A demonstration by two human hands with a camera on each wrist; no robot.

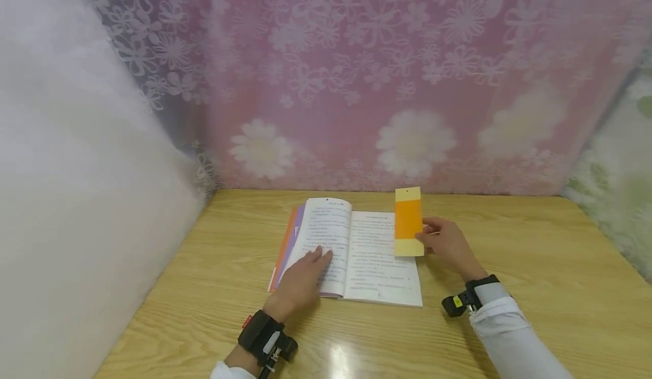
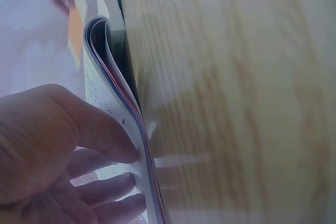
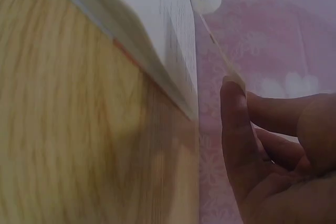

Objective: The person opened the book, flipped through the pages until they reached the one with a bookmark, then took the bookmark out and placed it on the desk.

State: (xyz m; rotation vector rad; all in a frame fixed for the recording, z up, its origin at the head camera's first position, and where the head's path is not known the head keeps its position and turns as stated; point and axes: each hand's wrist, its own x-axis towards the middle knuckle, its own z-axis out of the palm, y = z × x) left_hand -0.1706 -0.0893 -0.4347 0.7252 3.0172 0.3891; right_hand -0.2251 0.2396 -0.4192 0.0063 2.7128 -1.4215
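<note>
An open book (image 1: pixel 372 277) with printed pages lies on the wooden table, orange and purple layers showing beyond its left edge. My left hand (image 1: pixel 300 280) rests on the left page with its fingers extended; the left wrist view shows the thumb and fingers (image 2: pixel 113 182) against the page stack. My right hand (image 1: pixel 450 246) pinches the lower right edge of an orange and pale-yellow bookmark (image 1: pixel 408 220), which has a small hole near its top. The bookmark is over the right page; in the right wrist view it appears edge-on, raised above the book.
The wooden table (image 1: pixel 535 266) extends around the book. Behind it hangs a pink floral curtain (image 1: pixel 326 113), with a white cloth (image 1: pixel 102 169) at the left and a pale, leaf-patterned one (image 1: pixel 616 169) at the right. Each wrist wears a strapped camera.
</note>
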